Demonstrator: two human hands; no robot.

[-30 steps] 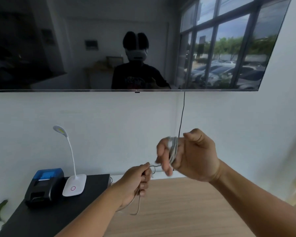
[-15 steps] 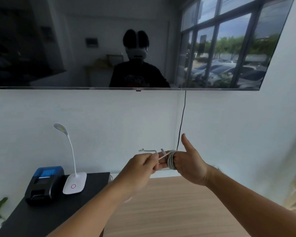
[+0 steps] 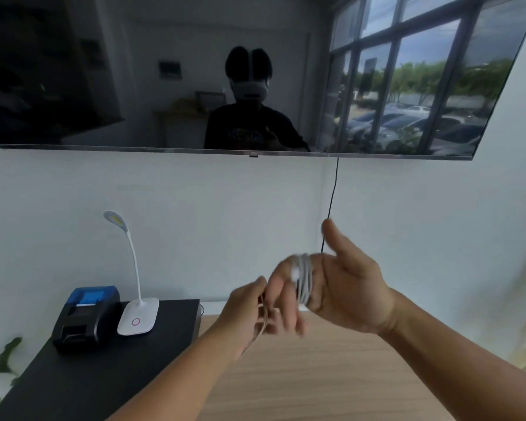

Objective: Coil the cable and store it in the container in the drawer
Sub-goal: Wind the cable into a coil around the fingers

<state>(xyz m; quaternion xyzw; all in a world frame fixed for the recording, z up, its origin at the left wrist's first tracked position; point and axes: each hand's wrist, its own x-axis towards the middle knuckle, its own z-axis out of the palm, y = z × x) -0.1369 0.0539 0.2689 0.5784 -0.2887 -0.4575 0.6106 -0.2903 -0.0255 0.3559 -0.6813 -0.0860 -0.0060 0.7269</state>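
My right hand (image 3: 343, 296) is raised in front of me with the thumb sticking up and the fingers spread loosely, and the white cable (image 3: 304, 281) is wound in several turns around those fingers; the turns are too blurred for me to count. My left hand (image 3: 249, 314) is just beside it, touching the right fingertips, curled around the loose tail of the same cable, which hangs down below my palm. So both of my hands are on the one cable: the right as the spool, the left pinching the free end. No drawer or container shows from where I look, so the cable is nowhere but in my hands, held above the light wooden tabletop (image 3: 316, 384). To my left lies a black surface (image 3: 97, 378) carrying two things: one black printer with a blue lid (image 3: 85, 317) and one white desk lamp (image 3: 137, 314) with a bent neck, standing just beside each other. One wall-mounted screen (image 3: 195, 71) hangs above, dark and mirroring the room, and one thin black cord (image 3: 331, 202) drops from its lower edge down behind my right thumb.
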